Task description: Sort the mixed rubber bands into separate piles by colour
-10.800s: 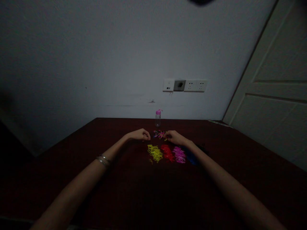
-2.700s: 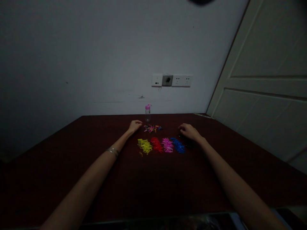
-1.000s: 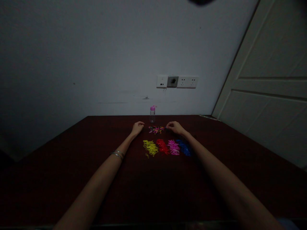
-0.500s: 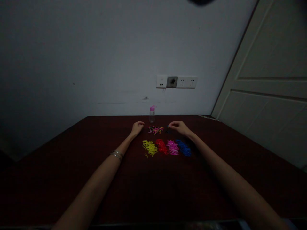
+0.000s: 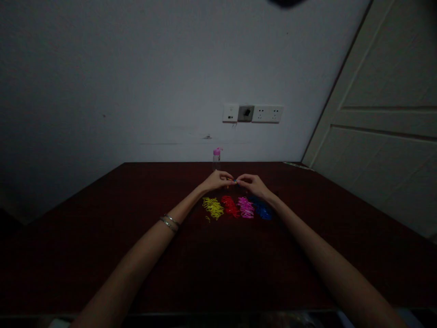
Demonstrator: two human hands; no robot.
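My left hand (image 5: 217,180) and my right hand (image 5: 251,183) meet behind the coloured piles, fingertips nearly touching. Between their pinched fingers is a tiny coloured piece (image 5: 235,181), too small to name. In front of the hands lie separate piles of small narrow loop-like pieces: yellow (image 5: 213,207), red (image 5: 230,206), pink (image 5: 246,207) and blue (image 5: 262,209). One loose yellow piece (image 5: 207,219) lies just in front of its pile. My left hand mostly hides the mixed-colour heap.
Behind my left hand a clear bottle (image 5: 216,159) with a pink cap stands on the dark reddish table (image 5: 218,264). A wall with sockets (image 5: 266,114) rises at the table's back edge. To the right is a pale panelled door (image 5: 382,118).
My left hand has moved right, over the mixed heap, to meet my right hand. Its fingers now pinch at the tiny piece in my right hand. My right hand has barely shifted.
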